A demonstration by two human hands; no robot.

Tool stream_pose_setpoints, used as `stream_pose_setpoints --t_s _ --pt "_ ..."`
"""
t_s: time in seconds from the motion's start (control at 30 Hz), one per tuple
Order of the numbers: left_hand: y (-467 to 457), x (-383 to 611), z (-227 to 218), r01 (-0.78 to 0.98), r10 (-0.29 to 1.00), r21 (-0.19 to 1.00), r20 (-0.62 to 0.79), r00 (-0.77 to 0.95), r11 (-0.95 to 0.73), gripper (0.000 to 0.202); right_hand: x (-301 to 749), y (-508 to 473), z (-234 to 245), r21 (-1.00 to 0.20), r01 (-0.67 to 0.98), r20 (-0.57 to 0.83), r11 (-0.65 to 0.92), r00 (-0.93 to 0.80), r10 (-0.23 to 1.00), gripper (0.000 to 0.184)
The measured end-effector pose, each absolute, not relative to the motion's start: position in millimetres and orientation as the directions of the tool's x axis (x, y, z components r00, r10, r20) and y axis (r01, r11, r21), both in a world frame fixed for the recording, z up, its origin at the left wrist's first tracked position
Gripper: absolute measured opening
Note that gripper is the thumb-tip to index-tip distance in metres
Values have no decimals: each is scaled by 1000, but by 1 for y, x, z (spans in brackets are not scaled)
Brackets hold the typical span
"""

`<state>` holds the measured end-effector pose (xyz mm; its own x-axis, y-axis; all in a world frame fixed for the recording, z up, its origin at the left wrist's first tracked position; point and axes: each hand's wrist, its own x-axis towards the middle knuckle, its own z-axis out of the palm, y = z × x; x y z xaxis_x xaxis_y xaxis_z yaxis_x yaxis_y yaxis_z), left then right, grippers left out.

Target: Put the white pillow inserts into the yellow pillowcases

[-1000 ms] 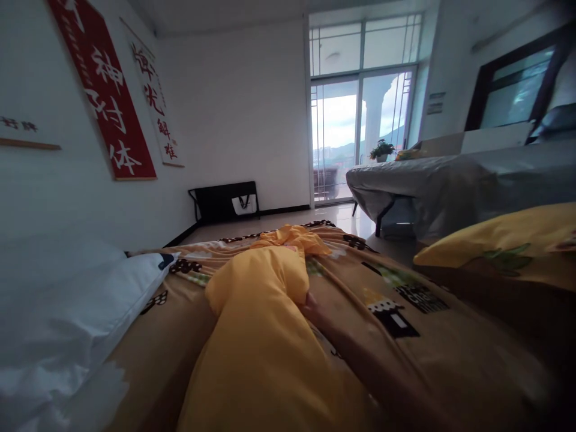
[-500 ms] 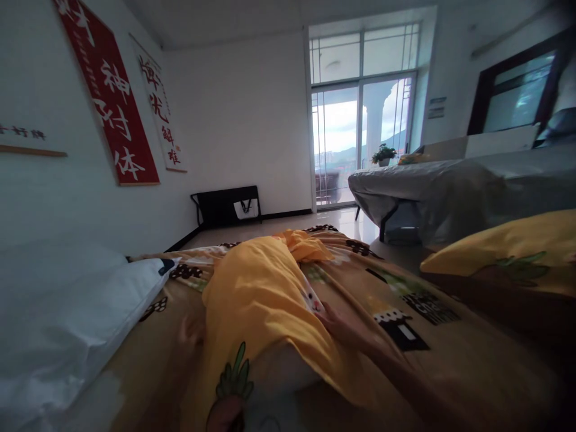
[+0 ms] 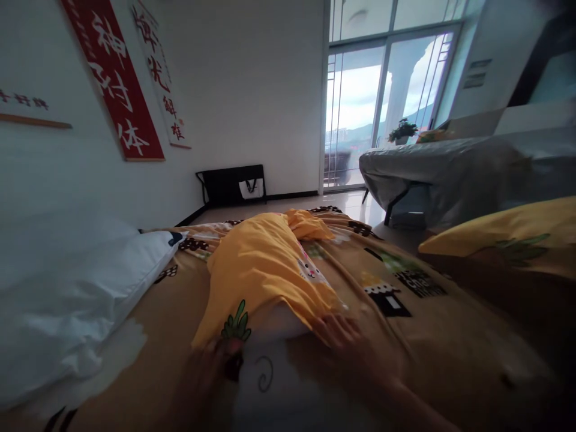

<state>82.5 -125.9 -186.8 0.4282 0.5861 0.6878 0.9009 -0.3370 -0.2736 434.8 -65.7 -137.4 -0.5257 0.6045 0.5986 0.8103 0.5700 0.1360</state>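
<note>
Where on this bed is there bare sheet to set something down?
Widest free patch: the patterned sheet between the yellow pillowcase and the yellow pillow on the right. A narrower bare strip runs between the white pillow and the pillowcase. Crowded at the near end, where the left hand and right hand meet the pillowcase's open edge.

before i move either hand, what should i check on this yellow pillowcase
1. The left hand touches the near edge of the yellow pillowcase: ok, though blurred.
2. The right hand rests on its near right corner: ok.
3. Either hand's grip closed on the fabric: cannot tell.
4. The case covers the whole inner pillow: not ok, white shows at the near end.
5. The case lies smooth: not ok, its far end is bunched.
6. The white pillow on the left lies apart from the case: ok.
</note>
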Motion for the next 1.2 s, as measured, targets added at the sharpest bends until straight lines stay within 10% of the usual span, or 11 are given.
stream_pose_setpoints --t_s 0.27,0.47,0.83,1.2 --pt "-174 5 -122 818 503 -354 656 563 -454 33 493 -60 -110 407 806 647 429 -586 487 35" --pt "-178 42 -154 730 537 -498 497 682 -468 52 510 -71 -138 520 635 539 571 -763 357 35" --pt "-204 34 -124 672 622 -151 275 733 -725 60 537 -99 -140 501 553 400 666 -830 389 47" --pt "-226 55 -175 819 808 61 221 546 -571 56 526 -131 -158 280 615 403 737 -772 492 45"
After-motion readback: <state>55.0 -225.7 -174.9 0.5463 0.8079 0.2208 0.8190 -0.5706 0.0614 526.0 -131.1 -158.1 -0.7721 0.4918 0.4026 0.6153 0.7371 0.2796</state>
